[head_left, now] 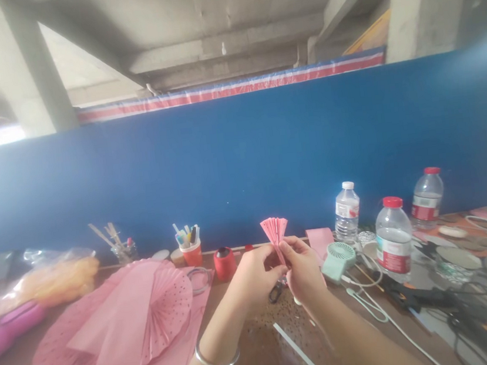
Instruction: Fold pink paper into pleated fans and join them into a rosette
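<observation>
Left hand [258, 275] and right hand [304, 271] pinch a pleated pink fan [275, 230], hiding its base.

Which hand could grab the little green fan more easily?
Probably the right hand. Both hands pinch the pink folded paper fan, but the green handheld fan lies just right of the right hand, farther from the left hand.
</observation>
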Demonstrator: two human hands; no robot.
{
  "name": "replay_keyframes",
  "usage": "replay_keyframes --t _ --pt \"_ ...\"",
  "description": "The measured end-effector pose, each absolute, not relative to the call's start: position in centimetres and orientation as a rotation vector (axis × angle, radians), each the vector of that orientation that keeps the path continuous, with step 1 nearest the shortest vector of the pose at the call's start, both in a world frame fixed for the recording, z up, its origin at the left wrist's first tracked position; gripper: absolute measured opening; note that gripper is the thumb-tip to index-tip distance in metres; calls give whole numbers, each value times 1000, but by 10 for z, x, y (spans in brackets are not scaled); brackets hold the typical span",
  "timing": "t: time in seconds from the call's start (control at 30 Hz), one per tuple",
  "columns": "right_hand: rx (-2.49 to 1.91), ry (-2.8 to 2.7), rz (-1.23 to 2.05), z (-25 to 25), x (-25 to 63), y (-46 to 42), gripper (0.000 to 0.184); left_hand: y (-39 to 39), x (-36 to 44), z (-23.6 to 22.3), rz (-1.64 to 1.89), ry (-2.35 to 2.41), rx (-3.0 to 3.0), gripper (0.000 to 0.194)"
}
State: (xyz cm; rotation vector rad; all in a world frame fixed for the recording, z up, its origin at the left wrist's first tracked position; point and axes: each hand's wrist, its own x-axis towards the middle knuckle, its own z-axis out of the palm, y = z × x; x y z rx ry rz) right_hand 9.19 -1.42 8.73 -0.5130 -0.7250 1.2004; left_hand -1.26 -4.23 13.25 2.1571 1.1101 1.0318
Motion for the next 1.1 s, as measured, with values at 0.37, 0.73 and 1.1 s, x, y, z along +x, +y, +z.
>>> replay_keyframes --t 0.37,0.73,1.1 --pt "-549 -743 1257 89 95 -16 24 -46 -6 122 992 1243 2175 13" --pt "-624 -919 1146 86 92 -12 28 -21 -8 108 1226 1333 2181 31" --pt "-502 -681 1197 91 99 -9 26 -27 -8 113 1090 1228 2210 37"
